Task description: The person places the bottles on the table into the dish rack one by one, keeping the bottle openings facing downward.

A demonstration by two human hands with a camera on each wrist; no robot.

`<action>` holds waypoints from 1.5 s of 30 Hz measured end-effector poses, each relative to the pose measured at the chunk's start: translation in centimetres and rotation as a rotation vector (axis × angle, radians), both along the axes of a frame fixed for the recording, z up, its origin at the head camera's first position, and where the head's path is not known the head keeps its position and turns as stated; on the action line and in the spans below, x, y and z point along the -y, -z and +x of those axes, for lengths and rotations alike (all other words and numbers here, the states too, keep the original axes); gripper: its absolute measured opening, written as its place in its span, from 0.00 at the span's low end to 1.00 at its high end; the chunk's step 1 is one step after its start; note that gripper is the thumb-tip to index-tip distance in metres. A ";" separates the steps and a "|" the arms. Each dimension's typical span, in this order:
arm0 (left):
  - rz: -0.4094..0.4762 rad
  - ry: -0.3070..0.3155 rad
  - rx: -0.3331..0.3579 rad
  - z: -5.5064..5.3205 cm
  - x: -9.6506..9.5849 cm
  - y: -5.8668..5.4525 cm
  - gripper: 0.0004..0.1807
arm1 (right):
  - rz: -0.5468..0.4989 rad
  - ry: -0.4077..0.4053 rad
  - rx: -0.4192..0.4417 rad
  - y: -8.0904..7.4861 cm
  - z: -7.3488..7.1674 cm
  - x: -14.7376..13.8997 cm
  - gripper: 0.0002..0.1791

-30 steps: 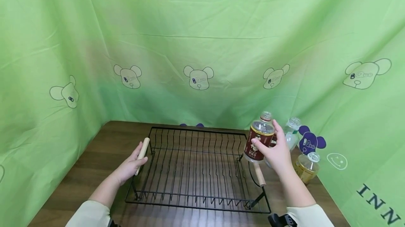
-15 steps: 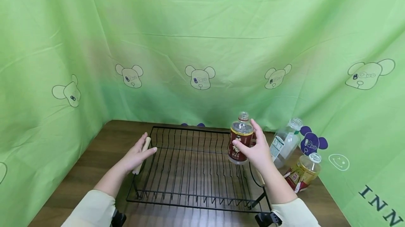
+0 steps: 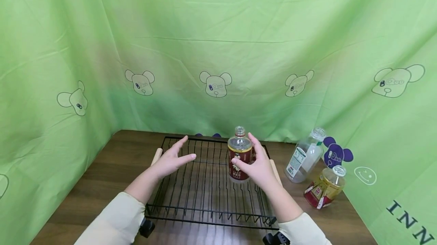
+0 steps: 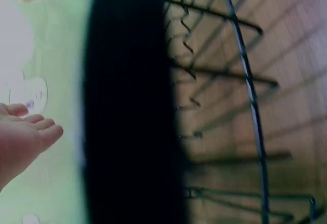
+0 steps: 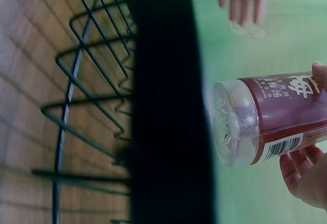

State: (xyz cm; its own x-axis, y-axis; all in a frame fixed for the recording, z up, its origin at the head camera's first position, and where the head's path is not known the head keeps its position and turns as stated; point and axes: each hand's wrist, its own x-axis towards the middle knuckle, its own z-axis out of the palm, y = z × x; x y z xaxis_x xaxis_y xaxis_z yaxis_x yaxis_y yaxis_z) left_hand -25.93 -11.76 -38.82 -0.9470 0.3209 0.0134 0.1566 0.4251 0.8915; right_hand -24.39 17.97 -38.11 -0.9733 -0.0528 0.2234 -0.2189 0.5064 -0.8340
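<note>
Surface: brown wood-grain tabletop (image 3: pixel 112 161), its rear and right edges against a green curtain (image 3: pixel 246 47) that fills the background. Printed on the curtain: five pale outlined bear heads (image 3: pixel 216 85) in a rough row, purple ones too, and large dark letters (image 3: pixel 406 220) at right.

Counts: hands, 2; pale sleeves (image 3: pixel 114 218), 2; black wrist devices (image 3: pixel 146 228), 2; bottles, 3; black wire rack (image 3: pixel 211 211), 1, with 2 wooden handles (image 3: pixel 156 156), one at each side.

Bottle 1, the maroon-labelled bottle (image 3: pixel 241 153): upright over the rack, right of its middle. Clear shoulder, yellow band above the label, barcode (image 5: pixel 282 147) low on the side. Right hand (image 3: pixel 258 167) grasps it between thumb and fingers. Whether the base meets the wires: cannot tell.

Bottle 2, the clear bottle (image 3: pixel 304 157): on the tabletop right of the rack, white label on its side, body see-through.

Bottle 3, the yellow-and-red-labelled bottle (image 3: pixel 325 188): also on the tabletop, near bottle 2 and closer to the person. Contents of all three: cannot tell.

Left hand (image 3: pixel 169 162): free, fingers extended, thumb spread, above the rack's left part and near that side's handle.
</note>
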 end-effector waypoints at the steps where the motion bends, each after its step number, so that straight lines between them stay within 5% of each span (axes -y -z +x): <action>1: 0.006 0.017 -0.002 0.0 -0.5 -0.2 0.46 | 0.002 -0.011 0.003 0.1 0.1 0.3 0.54; 14: 0.087 0.159 -0.054 -0.2 -4.4 -1.2 0.41 | 0.052 -0.116 -0.017 0.7 1.0 3.2 0.52; 26: 0.096 0.232 -0.088 0.2 -5.0 -1.6 0.35 | 0.072 -0.184 -0.004 1.1 1.6 4.1 0.52; 33: 0.076 0.204 -0.090 0.2 -5.0 -1.6 0.34 | 0.075 -0.204 -0.001 1.3 1.6 4.0 0.52; 38: 0.086 0.120 -0.087 0.0 -4.9 -0.9 0.33 | 0.058 -0.208 -0.033 1.6 1.4 3.6 0.53; 45: 0.273 0.002 -0.043 -0.2 -4.4 -0.1 0.34 | 0.037 -0.154 -0.038 2.2 1.2 2.8 0.53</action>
